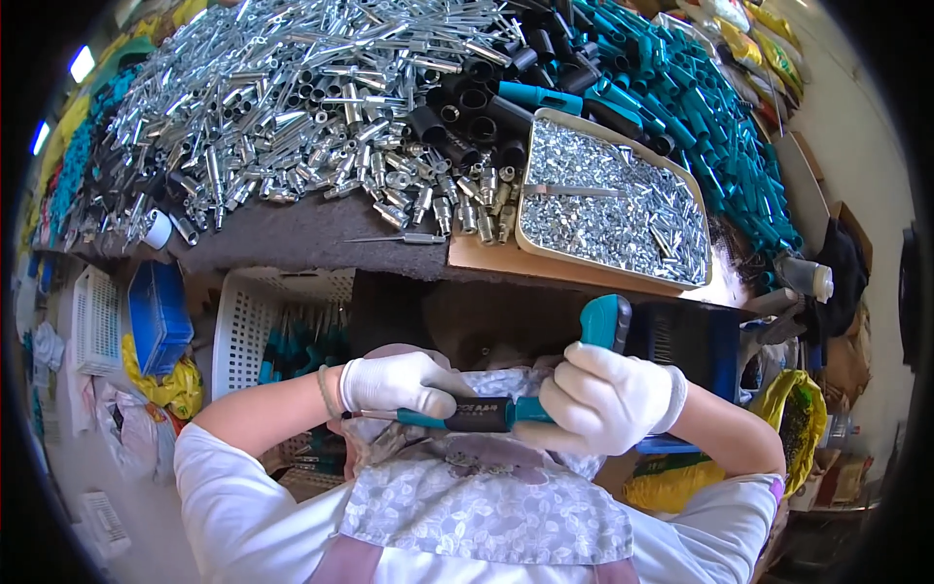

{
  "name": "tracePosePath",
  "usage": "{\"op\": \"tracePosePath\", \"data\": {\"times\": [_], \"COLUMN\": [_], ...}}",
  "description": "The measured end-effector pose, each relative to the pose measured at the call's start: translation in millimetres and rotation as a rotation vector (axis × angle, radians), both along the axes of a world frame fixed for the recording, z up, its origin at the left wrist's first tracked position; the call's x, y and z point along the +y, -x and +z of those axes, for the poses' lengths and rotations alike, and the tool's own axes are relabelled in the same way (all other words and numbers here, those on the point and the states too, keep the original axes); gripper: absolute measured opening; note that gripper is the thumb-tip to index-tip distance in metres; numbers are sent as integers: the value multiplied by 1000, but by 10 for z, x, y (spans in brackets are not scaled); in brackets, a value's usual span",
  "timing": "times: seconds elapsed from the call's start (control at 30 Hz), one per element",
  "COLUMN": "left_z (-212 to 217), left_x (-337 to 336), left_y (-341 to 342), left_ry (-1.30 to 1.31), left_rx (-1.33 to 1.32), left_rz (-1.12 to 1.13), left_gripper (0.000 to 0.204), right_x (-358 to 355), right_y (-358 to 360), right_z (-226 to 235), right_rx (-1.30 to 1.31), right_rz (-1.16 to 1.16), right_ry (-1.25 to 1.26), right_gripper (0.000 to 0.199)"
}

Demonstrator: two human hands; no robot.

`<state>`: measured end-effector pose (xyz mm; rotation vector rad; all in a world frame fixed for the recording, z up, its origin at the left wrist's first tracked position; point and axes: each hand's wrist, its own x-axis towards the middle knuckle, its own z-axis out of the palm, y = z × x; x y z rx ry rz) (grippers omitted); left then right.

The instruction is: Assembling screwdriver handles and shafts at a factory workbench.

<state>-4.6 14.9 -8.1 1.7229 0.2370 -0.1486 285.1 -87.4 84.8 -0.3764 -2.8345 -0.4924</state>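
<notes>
A teal and black hand tool (pixel 482 414) lies level in front of my apron, its thin metal shaft pointing left. My left hand (pixel 404 383), in a white glove, is closed over the shaft side, next to the black sleeve with pale printing. Around the teal right-hand part wraps my gloved right hand (pixel 608 399). Out of the top of that fist sticks a teal and black grip (pixel 605 323). My fingers hide how the grip joins the barrel.
The bench holds a heap of metal fittings and rods (pixel 292 107), black tubes (pixel 472 112) and teal handles (pixel 700 127). A tray (pixel 530 219) of small metal pieces sits at the front edge near a loose thin screwdriver-like piece (pixel 413 238). Below stands a white basket (pixel 238 321) with teal-handled tools.
</notes>
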Motion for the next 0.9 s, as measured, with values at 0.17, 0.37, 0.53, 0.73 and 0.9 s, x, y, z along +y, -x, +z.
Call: {"op": "tracePosePath", "data": {"times": [0.17, 0.37, 0.53, 0.73, 0.9], "left_z": [-10, 445, 512, 303, 386], "left_x": [-52, -88, -33, 68, 79], "left_y": [-5, -71, -119, -116, -142], "left_ry": [-193, -1028, -1108, -134, -188], "left_rx": [-202, -225, -268, 20, 14], "left_rz": [212, 243, 203, 179, 187], "left_gripper": [49, 50, 49, 50, 51], "right_x": [-73, -84, -107, -92, -104], "right_y": [-5, -76, -68, -1, -46], "right_z": [-268, -235, -360, -252, -278], "right_rx": [290, 800, 718, 135, 272], "right_rz": [-306, -745, -598, -280, -402], "right_ry": [476, 1739, 1322, 239, 611], "right_gripper": [41, 57, 59, 38, 45]}}
